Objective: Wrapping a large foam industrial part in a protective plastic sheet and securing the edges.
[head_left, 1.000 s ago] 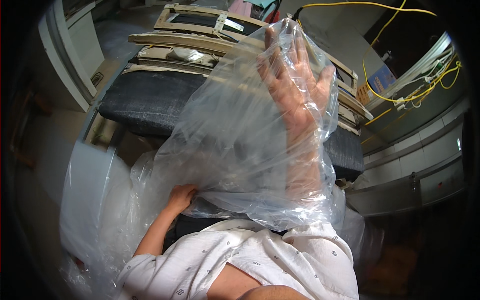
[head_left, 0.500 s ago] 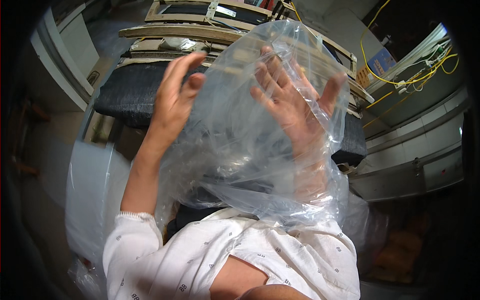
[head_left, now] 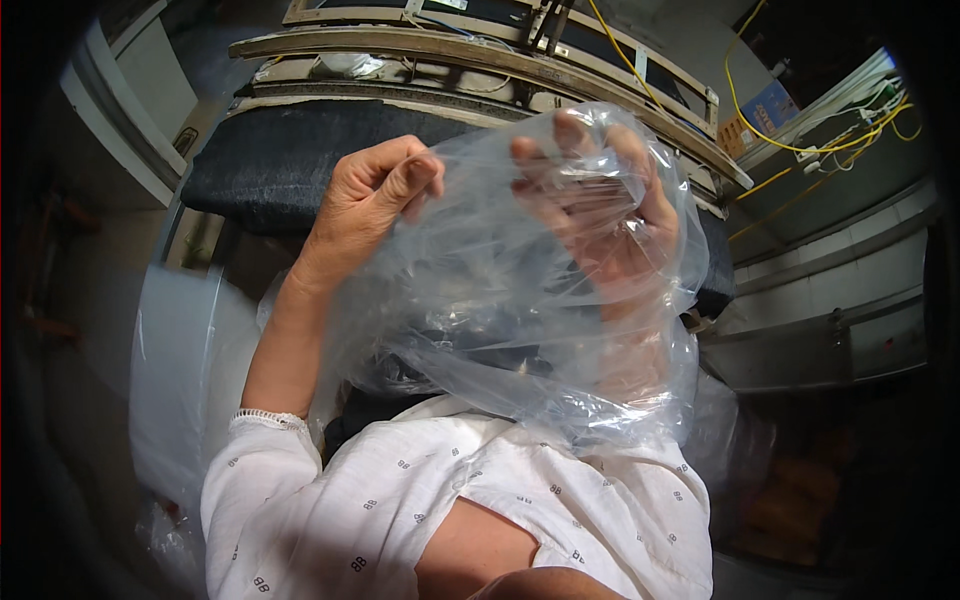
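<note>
Bench-like frame of pale wooden rails and black cloth padding [head_left: 270, 160] stands beyond the person; nearer, a large, clear, crinkled plastic bag [head_left: 480, 240] hangs in front of the chest, between the hands. As far as can be judged, the bag is already opened out and drawn over the right forearm to near the white patterned sleeve [head_left: 640, 478], while its film lies creased, not yet smooth. The hands are apart. Behind the film, the right hand [head_left: 610, 205] is half open, fingers bent and spread; the bare left hand [head_left: 375, 188] is closed, thumb and fingertips seemingly pinching the bag's left side.
</note>
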`<state>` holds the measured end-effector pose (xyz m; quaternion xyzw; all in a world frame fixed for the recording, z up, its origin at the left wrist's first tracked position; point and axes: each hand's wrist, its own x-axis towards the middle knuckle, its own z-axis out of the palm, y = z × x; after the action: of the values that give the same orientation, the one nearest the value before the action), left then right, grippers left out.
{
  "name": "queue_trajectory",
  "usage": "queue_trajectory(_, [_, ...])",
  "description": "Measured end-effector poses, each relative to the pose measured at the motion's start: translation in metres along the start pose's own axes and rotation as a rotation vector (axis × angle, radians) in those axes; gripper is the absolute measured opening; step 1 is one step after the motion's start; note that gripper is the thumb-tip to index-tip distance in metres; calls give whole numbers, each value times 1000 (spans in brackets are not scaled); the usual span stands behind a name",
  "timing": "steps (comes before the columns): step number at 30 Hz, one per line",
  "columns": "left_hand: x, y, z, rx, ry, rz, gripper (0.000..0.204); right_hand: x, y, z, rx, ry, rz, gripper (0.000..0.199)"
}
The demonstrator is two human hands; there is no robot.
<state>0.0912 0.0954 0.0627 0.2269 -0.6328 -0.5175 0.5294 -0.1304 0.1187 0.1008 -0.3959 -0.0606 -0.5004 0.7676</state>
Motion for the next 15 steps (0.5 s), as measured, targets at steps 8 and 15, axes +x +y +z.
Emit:
queue_trajectory(8, [-13, -27, 1, 89, -27, -80, 38, -29, 8, -12, 463, 119, -145, 42])
queue_trajectory(15, [-25, -60, 4, 129, 24, -135, 40, -34, 8, -34, 609, 164, -216, 22])
